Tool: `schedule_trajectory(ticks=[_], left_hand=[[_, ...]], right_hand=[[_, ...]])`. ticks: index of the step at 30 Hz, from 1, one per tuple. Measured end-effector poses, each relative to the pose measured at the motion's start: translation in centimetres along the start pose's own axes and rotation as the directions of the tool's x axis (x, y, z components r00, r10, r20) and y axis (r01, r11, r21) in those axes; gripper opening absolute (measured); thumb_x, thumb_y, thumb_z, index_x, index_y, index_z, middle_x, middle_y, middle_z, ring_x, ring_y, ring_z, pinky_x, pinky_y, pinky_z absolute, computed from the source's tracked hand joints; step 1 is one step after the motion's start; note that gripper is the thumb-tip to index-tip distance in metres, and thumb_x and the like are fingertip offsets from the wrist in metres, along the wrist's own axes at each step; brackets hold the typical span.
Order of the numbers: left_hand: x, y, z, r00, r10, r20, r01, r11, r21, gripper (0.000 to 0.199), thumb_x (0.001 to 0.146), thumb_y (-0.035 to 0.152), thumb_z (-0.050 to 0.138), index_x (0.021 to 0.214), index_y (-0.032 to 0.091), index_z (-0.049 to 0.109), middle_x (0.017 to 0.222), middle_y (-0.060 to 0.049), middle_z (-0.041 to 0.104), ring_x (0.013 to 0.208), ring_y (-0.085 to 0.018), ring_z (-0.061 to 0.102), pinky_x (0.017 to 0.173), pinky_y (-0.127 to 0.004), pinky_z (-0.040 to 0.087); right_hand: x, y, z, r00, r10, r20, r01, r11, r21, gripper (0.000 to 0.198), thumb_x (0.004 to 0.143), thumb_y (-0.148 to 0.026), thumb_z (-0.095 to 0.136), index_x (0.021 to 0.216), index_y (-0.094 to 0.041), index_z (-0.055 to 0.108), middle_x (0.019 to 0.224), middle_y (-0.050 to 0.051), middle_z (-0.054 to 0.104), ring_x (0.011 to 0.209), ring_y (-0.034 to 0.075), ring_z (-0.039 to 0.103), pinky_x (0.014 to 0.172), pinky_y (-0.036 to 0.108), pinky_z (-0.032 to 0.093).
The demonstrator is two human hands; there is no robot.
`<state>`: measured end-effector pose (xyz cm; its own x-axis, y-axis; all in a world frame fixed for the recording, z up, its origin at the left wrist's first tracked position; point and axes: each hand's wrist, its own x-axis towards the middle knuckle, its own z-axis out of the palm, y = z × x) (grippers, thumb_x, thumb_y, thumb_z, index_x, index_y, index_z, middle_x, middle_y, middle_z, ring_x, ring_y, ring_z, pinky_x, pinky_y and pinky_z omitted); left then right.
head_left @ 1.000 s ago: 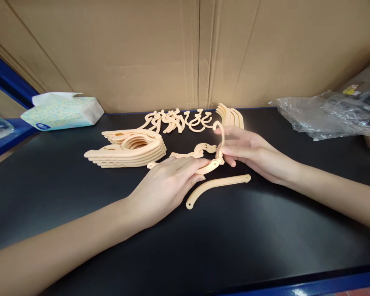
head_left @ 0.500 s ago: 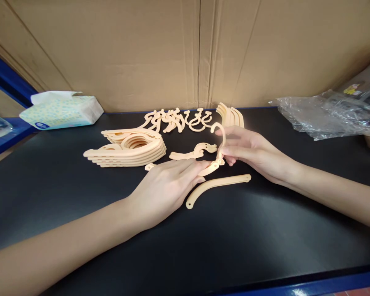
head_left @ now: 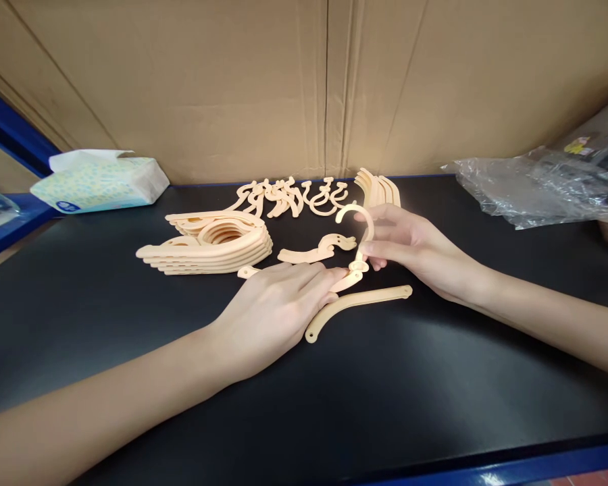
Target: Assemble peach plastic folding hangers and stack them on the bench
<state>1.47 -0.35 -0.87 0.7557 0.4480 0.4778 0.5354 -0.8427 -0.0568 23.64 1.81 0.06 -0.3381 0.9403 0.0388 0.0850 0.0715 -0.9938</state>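
Observation:
My right hand (head_left: 402, 239) pinches a cream plastic hanger hook (head_left: 367, 223) by its stem, the curved end upright and bending to the left. The hook's base touches the end of a hanger arm (head_left: 348, 281). Over most of that arm lies my left hand (head_left: 278, 307), its fingers closed round it; one tip of the arm shows left of the fingers. In front of both hands, a loose hanger arm (head_left: 357, 301) rests on the black table. Just behind the fingers lies another short, curved hanger piece (head_left: 317, 250).
A stack of folded hangers (head_left: 207, 250) sits left of centre. Several loose hooks (head_left: 278, 196) and upright hanger arms (head_left: 378, 189) line the back by a cardboard wall (head_left: 233, 88). A tissue pack (head_left: 101, 182) stands back left, clear plastic bags (head_left: 527, 185) back right.
The hook has turned in my right hand, so its curve now faces me more broadly and reaches further left. My left hand has barely moved.

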Motion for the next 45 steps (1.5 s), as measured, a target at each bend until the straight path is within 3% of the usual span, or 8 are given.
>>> schedule_trajectory(ticks=[6, 11, 17, 22, 32, 39, 45], left_hand=[[0.0, -0.1, 0.2, 0.998, -0.046, -0.038, 0.045, 0.999, -0.011, 0.022, 0.102, 0.023, 0.038, 0.109, 0.014, 0.058, 0.095, -0.007, 0.073, 0.08, -0.017, 0.07, 0.066, -0.026, 0.052], [-0.1, -0.1, 0.2, 0.995, -0.098, 0.012, 0.099, 0.993, -0.065, 0.02, 0.1, 0.021, 0.04, 0.113, 0.013, 0.054, 0.107, -0.008, 0.072, 0.085, -0.017, 0.071, 0.071, -0.026, 0.054], [0.0, 0.0, 0.0, 0.991, -0.118, 0.059, 0.122, 0.99, -0.07, 0.02, 0.101, 0.022, 0.036, 0.11, 0.015, 0.052, 0.1, -0.006, 0.073, 0.081, -0.017, 0.071, 0.066, -0.026, 0.053], [0.0, -0.1, 0.0, 0.998, -0.065, 0.027, 0.067, 0.995, -0.079, 0.02, 0.103, 0.024, 0.035, 0.108, 0.015, 0.052, 0.096, -0.005, 0.072, 0.078, -0.017, 0.07, 0.064, -0.026, 0.05], [0.1, 0.1, -0.1, 0.999, -0.024, -0.026, 0.024, 1.0, -0.004, 0.021, 0.102, 0.021, 0.038, 0.106, 0.011, 0.056, 0.092, -0.005, 0.071, 0.077, -0.017, 0.07, 0.063, -0.027, 0.049], [0.3, 0.2, -0.2, 0.999, -0.028, -0.017, 0.028, 0.999, 0.017, 0.022, 0.101, 0.019, 0.039, 0.104, 0.01, 0.058, 0.091, -0.005, 0.071, 0.075, -0.018, 0.069, 0.062, -0.028, 0.049], [0.4, 0.2, -0.2, 0.999, -0.016, -0.032, 0.017, 0.999, 0.032, 0.023, 0.101, 0.017, 0.038, 0.101, 0.01, 0.06, 0.087, -0.005, 0.071, 0.071, -0.017, 0.068, 0.06, -0.027, 0.047]], right_hand=[[0.2, 0.1, 0.1, 1.0, 0.021, 0.006, -0.021, 0.998, 0.061, 0.045, 0.076, -0.033, 0.074, 0.113, -0.02, 0.053, 0.067, -0.006, 0.054, 0.062, 0.011, 0.045, 0.067, 0.03, 0.039], [0.2, 0.1, -0.1, 0.999, 0.018, 0.029, -0.021, 0.995, 0.101, 0.046, 0.077, -0.032, 0.074, 0.115, -0.02, 0.051, 0.069, -0.006, 0.055, 0.063, 0.011, 0.044, 0.068, 0.029, 0.039], [0.1, 0.3, -0.3, 0.999, 0.032, 0.04, -0.035, 0.997, 0.071, 0.047, 0.077, -0.032, 0.074, 0.117, -0.021, 0.051, 0.071, -0.005, 0.056, 0.064, 0.011, 0.046, 0.069, 0.028, 0.039], [0.2, 0.4, -0.5, 0.996, 0.023, 0.085, -0.024, 1.0, 0.01, 0.043, 0.081, -0.033, 0.071, 0.118, -0.021, 0.053, 0.072, -0.004, 0.059, 0.066, 0.011, 0.048, 0.071, 0.029, 0.041], [-0.3, -0.3, 0.1, 0.991, -0.131, -0.027, 0.127, 0.986, -0.106, 0.041, 0.078, -0.038, 0.073, 0.105, -0.021, 0.048, 0.069, -0.004, 0.062, 0.063, 0.012, 0.054, 0.063, 0.029, 0.046], [-0.8, -0.7, 0.5, 0.977, -0.207, -0.052, 0.192, 0.959, -0.21, 0.039, 0.081, -0.04, 0.071, 0.104, -0.025, 0.043, 0.068, -0.005, 0.06, 0.073, 0.017, 0.064, 0.072, 0.035, 0.051], [-1.0, -0.6, 0.7, 0.968, -0.247, -0.052, 0.229, 0.947, -0.227, 0.042, 0.081, -0.043, 0.071, 0.107, -0.025, 0.043, 0.072, -0.004, 0.061, 0.073, 0.018, 0.065, 0.073, 0.038, 0.054]])
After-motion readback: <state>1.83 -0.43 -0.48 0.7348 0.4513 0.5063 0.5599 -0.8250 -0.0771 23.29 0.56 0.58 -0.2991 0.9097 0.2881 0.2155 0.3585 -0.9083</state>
